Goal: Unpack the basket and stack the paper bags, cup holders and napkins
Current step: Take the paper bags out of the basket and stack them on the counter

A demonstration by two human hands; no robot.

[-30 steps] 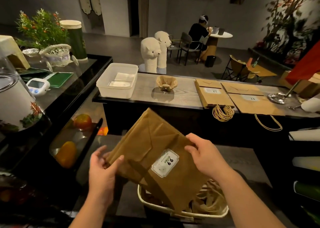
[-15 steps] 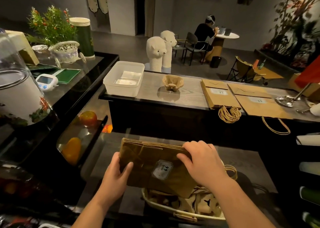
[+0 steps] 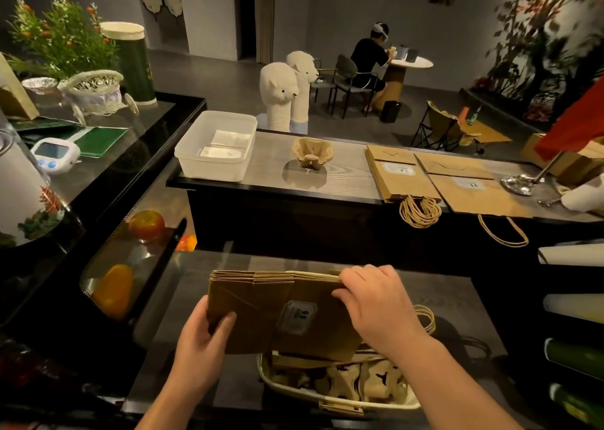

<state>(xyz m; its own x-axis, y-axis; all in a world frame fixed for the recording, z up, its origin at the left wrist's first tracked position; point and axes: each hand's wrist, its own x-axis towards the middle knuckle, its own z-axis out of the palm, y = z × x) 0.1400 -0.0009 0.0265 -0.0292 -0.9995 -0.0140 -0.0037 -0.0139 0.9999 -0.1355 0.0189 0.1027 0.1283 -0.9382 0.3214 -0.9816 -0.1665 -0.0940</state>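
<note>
Both hands gripped paper bag bundle (image 3: 261,312): left hand (image 3: 199,341) pinched lower left corner, right hand (image 3: 379,308) curled over top edge. Bundle hung lower centre, above basket (image 3: 376,404) (patterned items inside). Step: unpacking bags. Next move, likely: carry to bag stack (image 3: 398,181), right of centre, square edges.

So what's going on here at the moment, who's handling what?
A person holds a bundle of folded brown paper bags in both hands just above a cream basket. The left hand grips its lower left corner, and the right hand grips its top right edge. On the grey counter beyond lie a narrow pile of flat brown bags, a wider flat brown bag, a brown pulp cup holder and a white plastic tub with white napkins in it.
</note>
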